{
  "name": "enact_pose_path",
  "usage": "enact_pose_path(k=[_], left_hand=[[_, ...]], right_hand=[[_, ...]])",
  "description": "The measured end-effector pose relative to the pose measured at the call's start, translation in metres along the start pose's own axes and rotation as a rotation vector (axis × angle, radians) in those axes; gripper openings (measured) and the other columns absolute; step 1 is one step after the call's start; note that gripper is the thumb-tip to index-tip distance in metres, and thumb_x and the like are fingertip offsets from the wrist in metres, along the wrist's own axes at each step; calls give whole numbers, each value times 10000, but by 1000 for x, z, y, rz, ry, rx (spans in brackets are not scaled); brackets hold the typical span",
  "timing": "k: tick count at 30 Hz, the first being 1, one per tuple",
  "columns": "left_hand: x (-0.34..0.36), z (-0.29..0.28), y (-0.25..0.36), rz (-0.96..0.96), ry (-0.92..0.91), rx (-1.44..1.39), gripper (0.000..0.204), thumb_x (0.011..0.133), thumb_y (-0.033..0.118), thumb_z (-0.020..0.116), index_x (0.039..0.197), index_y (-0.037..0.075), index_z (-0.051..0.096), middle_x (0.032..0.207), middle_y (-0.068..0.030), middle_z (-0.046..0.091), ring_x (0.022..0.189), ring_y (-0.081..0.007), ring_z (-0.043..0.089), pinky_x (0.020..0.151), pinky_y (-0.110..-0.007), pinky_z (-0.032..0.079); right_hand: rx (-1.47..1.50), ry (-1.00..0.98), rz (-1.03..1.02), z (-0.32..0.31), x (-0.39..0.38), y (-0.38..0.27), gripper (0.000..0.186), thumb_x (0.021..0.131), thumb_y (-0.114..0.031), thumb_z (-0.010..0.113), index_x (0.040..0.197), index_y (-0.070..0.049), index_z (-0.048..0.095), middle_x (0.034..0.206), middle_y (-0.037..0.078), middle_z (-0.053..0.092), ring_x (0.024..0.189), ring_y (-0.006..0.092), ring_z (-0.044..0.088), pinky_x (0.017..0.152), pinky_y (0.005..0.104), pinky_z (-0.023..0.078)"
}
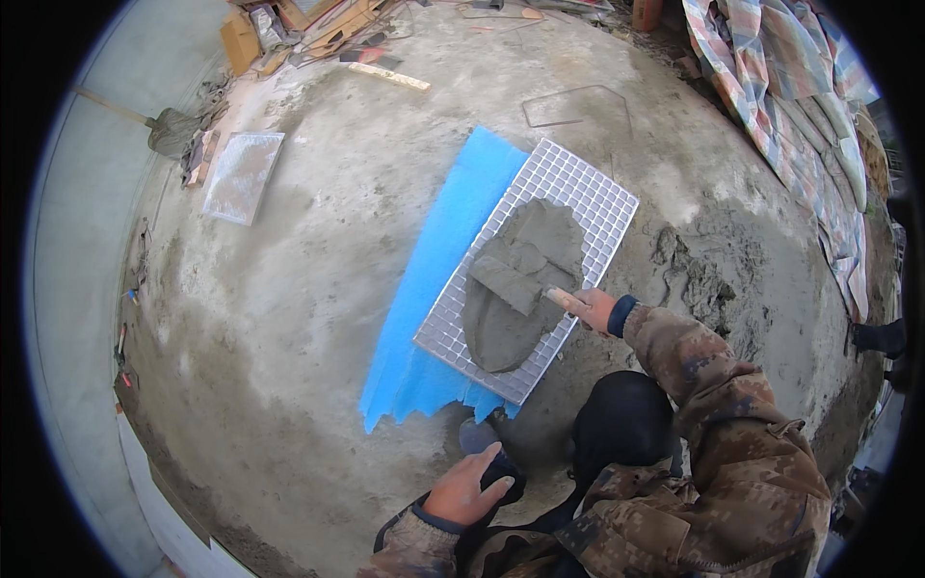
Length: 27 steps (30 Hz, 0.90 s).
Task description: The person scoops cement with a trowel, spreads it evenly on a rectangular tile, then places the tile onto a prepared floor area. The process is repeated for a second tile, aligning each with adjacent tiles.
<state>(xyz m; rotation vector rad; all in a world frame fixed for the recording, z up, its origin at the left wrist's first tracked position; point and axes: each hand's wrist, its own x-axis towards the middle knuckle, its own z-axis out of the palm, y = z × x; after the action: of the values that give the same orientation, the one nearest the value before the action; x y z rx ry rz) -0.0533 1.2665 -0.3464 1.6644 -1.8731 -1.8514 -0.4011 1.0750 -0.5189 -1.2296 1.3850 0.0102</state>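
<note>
Pale gridded panel (588,183) heaped with wet grey mortar (496,337), blue sheet (424,289) partly beneath, right grip (598,310) clenched on trowel (565,300), left grip (464,489) released by the knee (505,472)

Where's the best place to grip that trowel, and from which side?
Probably best by its pale handle, from the person's right, where the right hand holds it. The handle points out toward that side, clear of the grey mortar, while the mortar-coated blade lies over the heap and offers no clean grip.
</note>
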Motion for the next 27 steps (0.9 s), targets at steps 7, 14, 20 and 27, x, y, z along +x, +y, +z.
enact_pose_path(k=[7,14,20,27], left_hand=[[0,3,2,100,59,-1,637,929,381,648,1429,38,453,1284,-225,586,1174,-390,569,980,-417,472],[-5,8,-2,115,80,6,627,925,358,660,1425,38,458,1241,-216,609,1153,-382,577,971,-422,476],[0,6,1,128,61,11,621,923,356,663,1418,37,465,1226,-214,613,1135,-382,582,960,-418,481],[1,8,-1,88,55,50,632,922,373,657,1423,39,465,1237,-217,607,1142,-389,580,960,-421,481]], right_hand=[[-368,-189,-324,24,9,20,585,992,-557,471,1043,1,641,872,179,660,819,290,645,752,411,508],[124,-36,211,11,-38,20,740,912,-740,449,969,-23,626,665,32,532,503,136,523,457,300,418],[-31,-282,-21,43,-13,17,678,936,-687,453,992,-41,648,713,77,570,574,189,575,524,365,471],[-946,-50,-469,25,1,24,380,955,-454,546,1022,-80,561,868,160,654,785,383,664,688,501,530]])
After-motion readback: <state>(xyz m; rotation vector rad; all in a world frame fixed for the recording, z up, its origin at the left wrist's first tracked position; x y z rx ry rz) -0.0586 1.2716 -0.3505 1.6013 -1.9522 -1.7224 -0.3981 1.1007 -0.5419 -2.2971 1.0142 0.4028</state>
